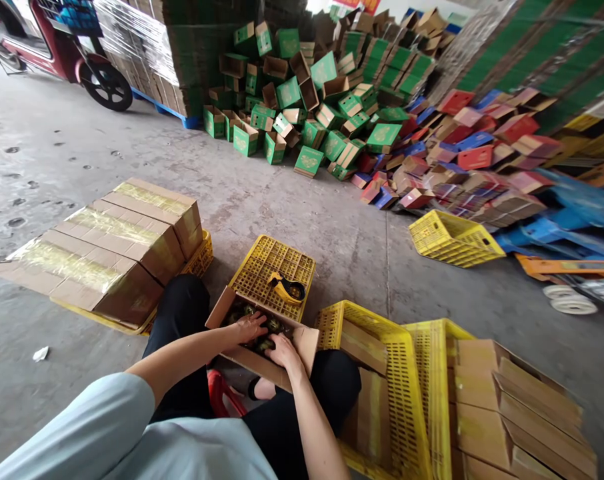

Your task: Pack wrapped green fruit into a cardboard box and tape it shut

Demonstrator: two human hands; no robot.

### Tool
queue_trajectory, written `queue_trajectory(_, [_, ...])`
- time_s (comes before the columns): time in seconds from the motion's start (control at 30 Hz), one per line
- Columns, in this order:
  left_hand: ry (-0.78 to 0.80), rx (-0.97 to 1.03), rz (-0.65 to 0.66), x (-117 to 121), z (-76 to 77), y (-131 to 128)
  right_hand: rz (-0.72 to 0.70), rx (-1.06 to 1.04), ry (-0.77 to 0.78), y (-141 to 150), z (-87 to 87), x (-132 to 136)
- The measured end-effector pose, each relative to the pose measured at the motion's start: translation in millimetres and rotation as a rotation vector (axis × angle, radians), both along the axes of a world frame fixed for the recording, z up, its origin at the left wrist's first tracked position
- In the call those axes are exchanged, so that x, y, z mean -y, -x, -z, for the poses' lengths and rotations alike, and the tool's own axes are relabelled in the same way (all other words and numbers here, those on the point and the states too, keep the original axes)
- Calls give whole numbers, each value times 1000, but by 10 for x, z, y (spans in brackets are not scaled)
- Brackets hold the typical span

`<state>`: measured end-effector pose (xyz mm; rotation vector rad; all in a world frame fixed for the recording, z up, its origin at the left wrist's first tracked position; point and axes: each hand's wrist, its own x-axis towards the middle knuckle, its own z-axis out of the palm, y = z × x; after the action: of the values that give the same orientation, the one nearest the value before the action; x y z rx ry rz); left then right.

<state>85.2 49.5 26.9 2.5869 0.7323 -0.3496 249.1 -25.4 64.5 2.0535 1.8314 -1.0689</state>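
An open cardboard box sits across my knees, its near edge towards me. Inside it lie several dark, greenish-brown rounded pieces, too small and shaded to name. My left hand rests on them with its fingers spread. Beside it, at the right end of the box, my right hand reaches in with fingers stretched over the pieces; its fingertips are partly lost in shadow. Just beyond the box, a yellow-and-black tape dispenser lies on an upturned yellow crate.
Taped cardboard boxes fill a crate at my left. Two yellow crates with cartons stand at my right. Ahead are piles of green boxes and red-blue boxes, another yellow crate, and a scooter.
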Motion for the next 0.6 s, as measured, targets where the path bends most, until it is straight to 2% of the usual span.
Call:
queue_trajectory(0.17, [21,-30,-22,4,-57,-6,40,-40,-72,35,-28,9])
queue_trajectory(0.27, [81,-9,-6,9,-159,65,28,-95,-126,33,-142,85])
queue_trajectory(0.33, [153,74,-37,30,-253,189,43,-122,-186,-10,-249,213])
queue_trajectory(0.37, [170,138,-79,50,-306,275,66,-130,-227,-48,-304,304])
queue_trajectory(0.47, [134,376,-302,166,-470,607,324,-127,-536,-200,-446,658])
queue_trajectory(0.53, [19,520,-468,284,-555,844,470,2,-691,-289,-501,890])
queue_trajectory(0.6, [-167,615,-648,412,-595,1034,504,113,-775,-340,-522,1028])
